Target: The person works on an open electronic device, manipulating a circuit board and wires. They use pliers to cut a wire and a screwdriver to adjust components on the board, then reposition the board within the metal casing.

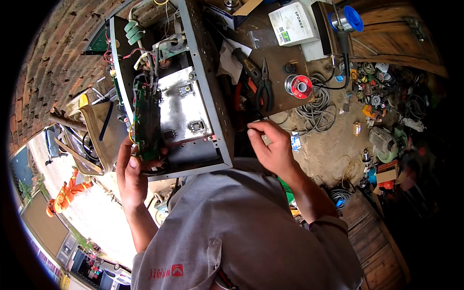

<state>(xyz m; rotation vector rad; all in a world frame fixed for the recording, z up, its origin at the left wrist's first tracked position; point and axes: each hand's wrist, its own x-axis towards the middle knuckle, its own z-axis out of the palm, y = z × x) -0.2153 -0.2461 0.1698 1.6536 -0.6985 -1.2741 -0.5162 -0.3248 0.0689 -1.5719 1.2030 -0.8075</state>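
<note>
An open metal machine case [220, 96] stands in front of me, its wiring and inner plate exposed. A narrow green circuit board [146, 116] runs along the left part of the inside. My left hand [131, 176] grips the near end of that board, with thumb in front and the other fingers partly hidden behind it. Inside, a shiny metal plate [181, 108] carries small black components. To the right of the case, my right hand [273, 147] is raised with its fingers curled and pinched together; anything between the fingertips is too small to make out.
On the bench lie pliers [265, 87], a screwdriver [246, 63], a red solder spool [298, 87] and a white box [294, 24]. A blue-rimmed spool [347, 20] stands at the back right. Coiled cable [316, 108] and a motor [384, 144] lie on the floor. A person in orange [70, 193] is outside.
</note>
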